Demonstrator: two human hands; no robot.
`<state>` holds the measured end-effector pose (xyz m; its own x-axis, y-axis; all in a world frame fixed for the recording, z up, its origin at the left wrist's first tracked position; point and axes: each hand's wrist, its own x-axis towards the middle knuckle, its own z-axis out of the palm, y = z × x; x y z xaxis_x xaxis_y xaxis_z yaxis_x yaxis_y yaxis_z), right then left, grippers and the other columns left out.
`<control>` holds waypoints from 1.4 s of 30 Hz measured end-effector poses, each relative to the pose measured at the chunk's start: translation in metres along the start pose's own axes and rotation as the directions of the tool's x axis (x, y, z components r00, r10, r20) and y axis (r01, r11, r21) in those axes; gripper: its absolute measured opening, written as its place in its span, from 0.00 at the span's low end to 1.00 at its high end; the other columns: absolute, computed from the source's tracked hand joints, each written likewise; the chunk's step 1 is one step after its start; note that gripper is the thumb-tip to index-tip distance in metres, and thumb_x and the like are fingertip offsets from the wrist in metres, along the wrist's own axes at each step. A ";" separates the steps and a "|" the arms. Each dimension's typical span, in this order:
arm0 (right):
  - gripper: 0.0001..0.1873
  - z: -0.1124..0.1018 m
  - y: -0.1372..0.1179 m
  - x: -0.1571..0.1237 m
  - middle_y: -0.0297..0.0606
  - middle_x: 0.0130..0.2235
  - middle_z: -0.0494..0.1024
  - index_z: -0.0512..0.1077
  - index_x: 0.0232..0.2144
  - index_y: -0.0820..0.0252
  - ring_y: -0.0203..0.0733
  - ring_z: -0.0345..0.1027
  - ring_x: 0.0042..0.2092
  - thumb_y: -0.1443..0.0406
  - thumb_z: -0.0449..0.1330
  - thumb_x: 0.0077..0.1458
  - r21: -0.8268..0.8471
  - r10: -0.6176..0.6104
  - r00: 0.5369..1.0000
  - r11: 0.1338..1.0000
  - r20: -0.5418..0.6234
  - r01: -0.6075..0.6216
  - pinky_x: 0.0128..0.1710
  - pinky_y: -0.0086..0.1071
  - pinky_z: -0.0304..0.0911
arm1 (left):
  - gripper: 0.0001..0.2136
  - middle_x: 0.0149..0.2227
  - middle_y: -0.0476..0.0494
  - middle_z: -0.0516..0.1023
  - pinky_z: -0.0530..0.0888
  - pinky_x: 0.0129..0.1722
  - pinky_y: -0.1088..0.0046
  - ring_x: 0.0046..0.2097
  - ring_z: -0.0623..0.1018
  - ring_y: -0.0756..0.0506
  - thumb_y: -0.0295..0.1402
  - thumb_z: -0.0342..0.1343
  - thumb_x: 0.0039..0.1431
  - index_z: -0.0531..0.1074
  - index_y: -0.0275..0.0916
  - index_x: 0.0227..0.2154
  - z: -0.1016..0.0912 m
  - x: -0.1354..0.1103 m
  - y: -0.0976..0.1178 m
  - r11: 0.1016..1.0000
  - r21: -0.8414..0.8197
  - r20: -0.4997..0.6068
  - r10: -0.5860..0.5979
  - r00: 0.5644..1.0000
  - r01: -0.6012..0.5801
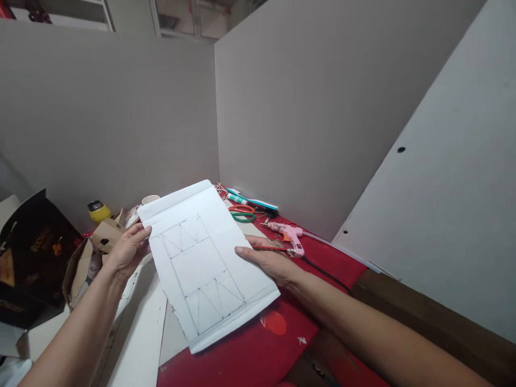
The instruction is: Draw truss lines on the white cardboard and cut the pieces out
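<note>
A left hand point(131, 244) and right hand point(270, 260) are clasping opposite edges of a white card point(201, 263) above the red tabletop point(226, 368); the right, also gripping a red pencil point(274, 248), is risking creases through squeezing, or bumping the glue gun point(291, 234) near the walled right edge.

Of the left hand point(129, 250) and right hand point(276, 264) we see only parts, several fingers passing behind the white sheet point(197, 258). Toward the far corner of the worktop point(220, 365), this sheet hides the lower part of a cup point(150, 199); print on a tube point(237, 199) is too small for us to read. At the worktop's left side, the picture's edge cuts off a black box point(38, 258). Both forearms leave our view below.
</note>
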<state>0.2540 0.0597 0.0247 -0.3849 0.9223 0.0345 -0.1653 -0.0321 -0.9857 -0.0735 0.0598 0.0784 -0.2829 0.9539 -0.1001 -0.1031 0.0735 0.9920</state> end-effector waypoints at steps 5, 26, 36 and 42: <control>0.23 0.014 -0.003 0.009 0.40 0.35 0.84 0.80 0.41 0.59 0.43 0.77 0.33 0.55 0.74 0.43 0.186 0.038 0.999 0.982 0.027 -0.043 0.34 0.35 0.71 | 0.16 0.55 0.39 0.74 0.77 0.47 0.56 0.49 0.77 0.40 0.39 0.57 0.66 0.71 0.40 0.54 0.015 -0.023 -0.007 0.991 -0.117 0.001 -0.058 0.998 0.058; 0.22 0.015 -0.008 0.032 0.40 0.36 0.84 0.79 0.37 0.60 0.46 0.78 0.35 0.60 0.76 0.38 0.410 0.086 0.994 0.906 0.060 -0.104 0.40 0.40 0.72 | 0.29 0.41 0.38 0.85 0.80 0.47 0.61 0.50 0.81 0.30 0.36 0.74 0.41 0.78 0.37 0.49 0.033 -0.061 -0.026 0.960 -0.239 0.126 -0.122 0.985 0.149; 0.19 0.018 -0.011 0.061 0.38 0.36 0.84 0.78 0.38 0.59 0.43 0.77 0.35 0.61 0.75 0.42 0.431 -0.005 0.998 0.902 -0.056 0.029 0.39 0.37 0.71 | 0.29 0.44 0.36 0.85 0.78 0.50 0.57 0.50 0.82 0.31 0.39 0.72 0.44 0.77 0.38 0.52 0.036 -0.062 -0.040 0.952 -0.236 0.222 -0.140 0.965 0.192; 0.20 0.023 -0.003 0.060 0.42 0.38 0.84 0.77 0.37 0.59 0.51 0.79 0.40 0.57 0.74 0.42 0.433 0.008 0.998 0.901 0.065 -0.035 0.44 0.46 0.73 | 0.36 0.50 0.34 0.82 0.73 0.57 0.54 0.54 0.79 0.30 0.36 0.73 0.44 0.72 0.40 0.59 0.035 -0.066 -0.048 0.959 -0.212 0.265 -0.131 0.955 0.190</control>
<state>0.2108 0.1064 0.0332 -0.4447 0.8949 0.0376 -0.5281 -0.2281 -0.8180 -0.0167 0.0035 0.0402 -0.0040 0.9788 -0.2049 -0.3547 0.1902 0.9154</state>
